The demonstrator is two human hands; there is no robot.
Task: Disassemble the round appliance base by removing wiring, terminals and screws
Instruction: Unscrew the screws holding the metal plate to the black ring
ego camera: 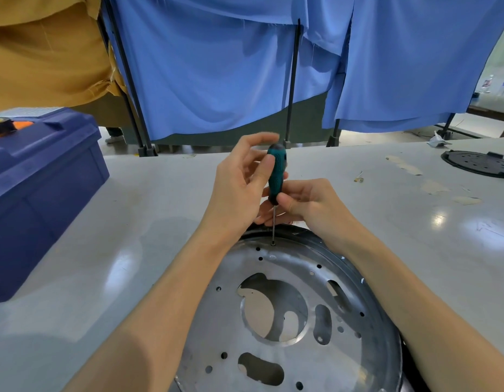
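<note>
**Grips high and low, and a slip waiting to happen**

Left grip [239, 179] pinches the upper part of the teal-and-black rubber-handled screwdriver [277, 171], thumb against the handle. Its fingertips are blurred, so we cannot tell how they lie. Right grip [301, 200] pinches the tool lower down, where the handle meets the thin steel shaft [273, 222].

From the head view, the shaft stands nearly upright. Its tip sits on a small screw [273, 243] at the far edge of the round appliance base [299, 258], a perforated silver metal disc in a black rim. The base lies on the glossy pale grey surface [160, 222], between our forearms.

We judge the main risk to be the tip camming out. Both grips are on the tool and neither steadies the base, so turning force could spin or slide the disc on that smooth surface. A tilted shaft or light downward pressure could chew the screw head. A slip could send the tip across the metal towards our right fingers. Once loose, the screw could drop through one of the cut-outs [276, 309] or roll away. We see no wiring from here.
</note>
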